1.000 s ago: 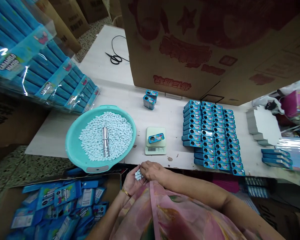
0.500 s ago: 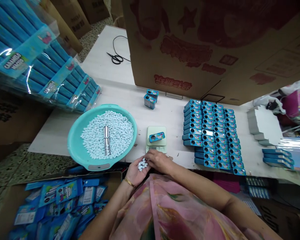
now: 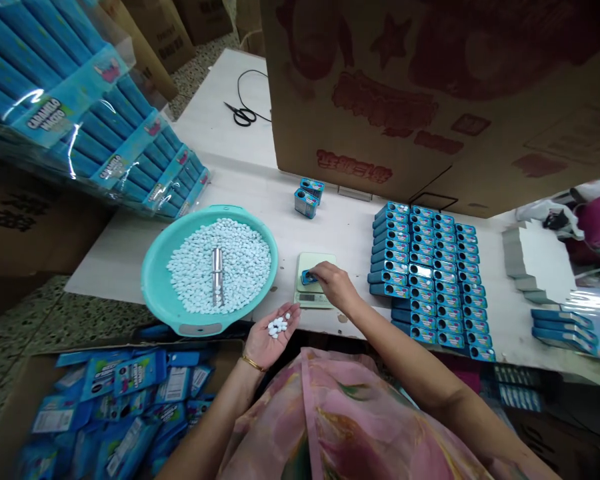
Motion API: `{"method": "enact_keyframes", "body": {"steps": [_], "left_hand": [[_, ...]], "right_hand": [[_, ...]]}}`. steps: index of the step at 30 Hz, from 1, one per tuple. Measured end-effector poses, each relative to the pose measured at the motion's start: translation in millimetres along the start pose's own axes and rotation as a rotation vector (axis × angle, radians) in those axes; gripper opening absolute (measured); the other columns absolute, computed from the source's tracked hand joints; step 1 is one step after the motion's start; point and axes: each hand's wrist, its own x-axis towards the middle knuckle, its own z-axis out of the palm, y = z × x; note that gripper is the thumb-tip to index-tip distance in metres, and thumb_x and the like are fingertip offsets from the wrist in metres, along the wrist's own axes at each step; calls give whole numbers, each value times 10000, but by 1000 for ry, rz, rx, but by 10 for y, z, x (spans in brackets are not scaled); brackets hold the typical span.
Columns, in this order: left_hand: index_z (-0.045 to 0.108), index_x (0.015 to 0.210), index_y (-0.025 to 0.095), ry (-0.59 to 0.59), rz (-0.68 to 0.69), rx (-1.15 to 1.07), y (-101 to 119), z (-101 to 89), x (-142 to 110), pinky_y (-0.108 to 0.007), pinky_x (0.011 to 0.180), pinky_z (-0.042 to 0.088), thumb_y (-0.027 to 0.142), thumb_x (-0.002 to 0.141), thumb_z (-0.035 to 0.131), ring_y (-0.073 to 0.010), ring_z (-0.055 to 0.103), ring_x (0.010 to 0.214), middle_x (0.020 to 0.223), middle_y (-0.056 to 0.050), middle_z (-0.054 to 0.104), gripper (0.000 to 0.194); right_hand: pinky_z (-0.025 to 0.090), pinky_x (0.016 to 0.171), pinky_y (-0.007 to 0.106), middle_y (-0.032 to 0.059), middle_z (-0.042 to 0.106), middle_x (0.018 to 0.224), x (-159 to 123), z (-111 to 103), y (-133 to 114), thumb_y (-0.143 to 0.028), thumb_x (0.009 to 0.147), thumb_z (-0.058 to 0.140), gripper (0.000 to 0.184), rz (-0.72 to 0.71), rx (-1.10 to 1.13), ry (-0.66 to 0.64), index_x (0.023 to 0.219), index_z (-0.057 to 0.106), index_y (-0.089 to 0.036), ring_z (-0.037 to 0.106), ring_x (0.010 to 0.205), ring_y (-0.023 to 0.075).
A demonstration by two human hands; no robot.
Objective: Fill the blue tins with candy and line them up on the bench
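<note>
My left hand is turned palm up with fingers slightly curled, holding a small heap of pale blue candies. My right hand reaches over a kitchen scale, its fingertips pinched together at a small blue tin lying on the scale's plate. The fingers cover much of the tin, and whatever they pinch is hidden. To the left stands a turquoise basin of the same candies, with a metal tube resting among them.
Rows of blue tins stand on the right of the white table. Two more tins stand behind the scale, before a large carton. Scissors lie at the back. Wrapped display packs lean at left; a box of blue packets sits below.
My right hand has left my left palm and moved up and right onto the tin on the scale. My left palm has opened out, with fewer candies visible than a second ago.
</note>
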Motion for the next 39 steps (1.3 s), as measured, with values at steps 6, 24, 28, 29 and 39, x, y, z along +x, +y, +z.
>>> {"method": "enact_keyframes", "body": {"steps": [6,24,28,29,39], "left_hand": [[596,893,50,86,57,-39,65,-252,-74,-322,777,511,83,783,359,-225,574,944,952,-175,623,263],[534,1042,87,20,-41,-27,-35,32,-15,-293,710,519,158,825,331,-180,603,869,926,-127,635,305],[500,1083,87,-11,-72,-22,-62,232,27,-245,713,505,232,851,298,-151,598,864,928,-118,628,340],[509,1066,79,-14,-65,-26,-60,257,40,-242,721,502,227,851,297,-148,598,859,916,-117,629,336],[577,922,54,-45,43,-33,36,291,189,-360,801,490,156,811,352,-221,570,946,954,-152,620,270]], "right_hand": [[449,653,263,31,619,780,-271,-236,283,-246,755,470,179,316,221,308,823,626,-192,561,705,133],[416,789,308,83,562,964,-420,173,-475,-193,800,420,244,-171,31,-202,1018,529,-180,487,905,171],[371,847,360,109,530,1008,-409,366,-582,-127,818,353,300,-255,-168,-331,1096,466,-137,442,946,204],[369,850,349,102,530,1007,-400,368,-558,-130,824,344,288,-249,-157,-326,1080,476,-137,440,944,196],[391,787,281,69,543,926,-51,67,-121,-161,789,446,194,-94,-56,-133,931,579,-171,468,872,151]]}}
